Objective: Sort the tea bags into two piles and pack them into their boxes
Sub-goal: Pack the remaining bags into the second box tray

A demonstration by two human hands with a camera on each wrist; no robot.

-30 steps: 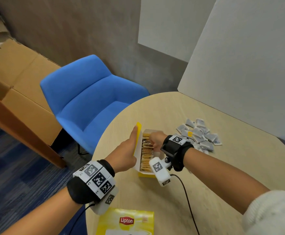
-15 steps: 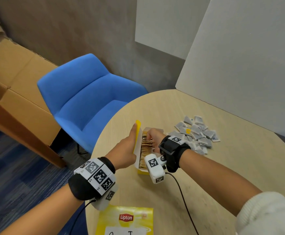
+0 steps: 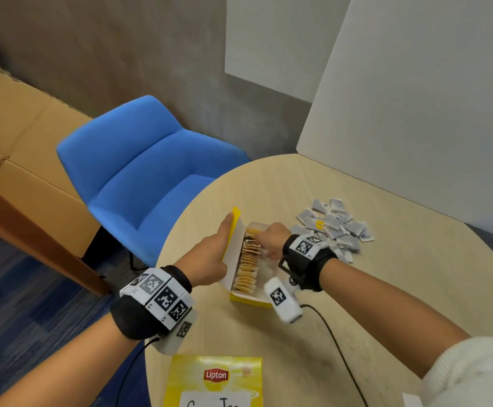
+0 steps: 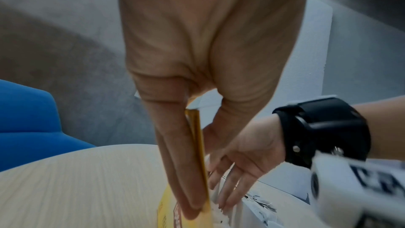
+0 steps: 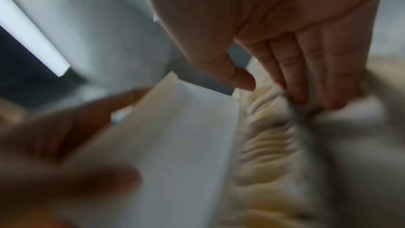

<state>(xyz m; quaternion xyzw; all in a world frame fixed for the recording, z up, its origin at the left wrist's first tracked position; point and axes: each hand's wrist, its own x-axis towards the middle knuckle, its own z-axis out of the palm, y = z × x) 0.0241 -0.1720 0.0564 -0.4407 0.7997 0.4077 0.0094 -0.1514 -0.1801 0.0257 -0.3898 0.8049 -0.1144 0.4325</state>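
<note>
Since a second ago my right hand (image 3: pixel 270 240) has slid only slightly along the row, staying inside the open yellow box (image 3: pixel 246 298) near its far end, and the box itself has not shifted on the round table (image 3: pixel 401 289). From the right wrist view, the fingers (image 5: pixel 298 75) are straight and pressed down on the tops of the yellowish tea bags (image 3: pixel 246 265), which stand packed in a row inside the box; the thumb sticks out free, so that hand is not clamped on anything. My left hand (image 3: pixel 207 259) holds the raised lid (image 3: pixel 231 230) upright; in the left wrist view the fingers (image 4: pixel 175 153) lie flat along the lid's outer face with the thumb on its inner side, pinching it. A loose pile of grey tea bags (image 3: pixel 332 227) lies on the table just beyond the right wrist, beside the box. Another yellow Lipton box (image 3: pixel 214 380) lies flat at the near table edge. A blue chair (image 3: pixel 148 171) stands past the table's left side
</note>
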